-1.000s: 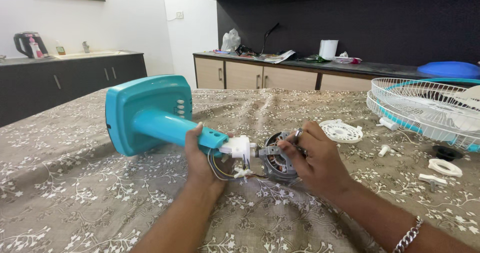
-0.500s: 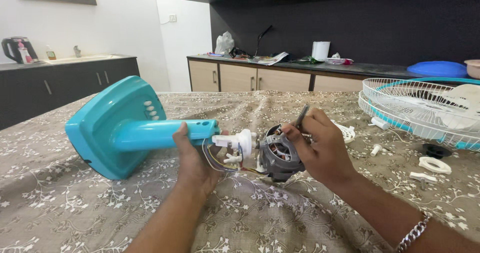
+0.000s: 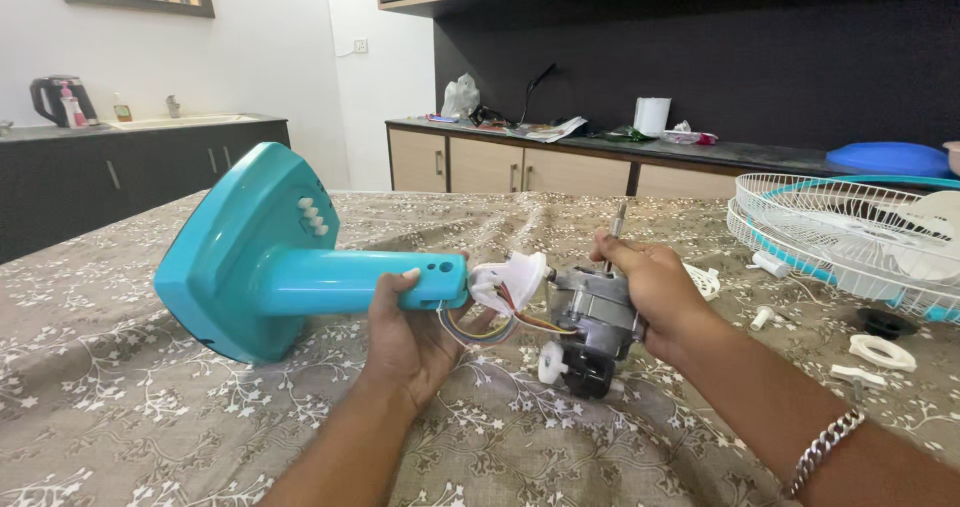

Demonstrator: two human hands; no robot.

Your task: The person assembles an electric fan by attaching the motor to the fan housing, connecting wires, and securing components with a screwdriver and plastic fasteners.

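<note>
Left hand (image 3: pixel 415 332) clenched around turquoise fan stand (image 3: pixel 300 267); right hand (image 3: pixel 650 287) grasping grey motor (image 3: pixel 595 317), shaft (image 3: pixel 617 222) upright; wire guard (image 3: pixel 850 232) far right.

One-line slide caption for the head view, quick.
Left hand holds the teal fan stand; right hand grips the grey motor, wires between them.

The white wire fan guard (image 3: pixel 850 232) runs off the right edge. The right hand (image 3: pixel 650 292) covers the far side of the grey metal fan motor (image 3: pixel 597 319). Clutter on the dark rear counter (image 3: pixel 640 149) is too small to identify.
</note>
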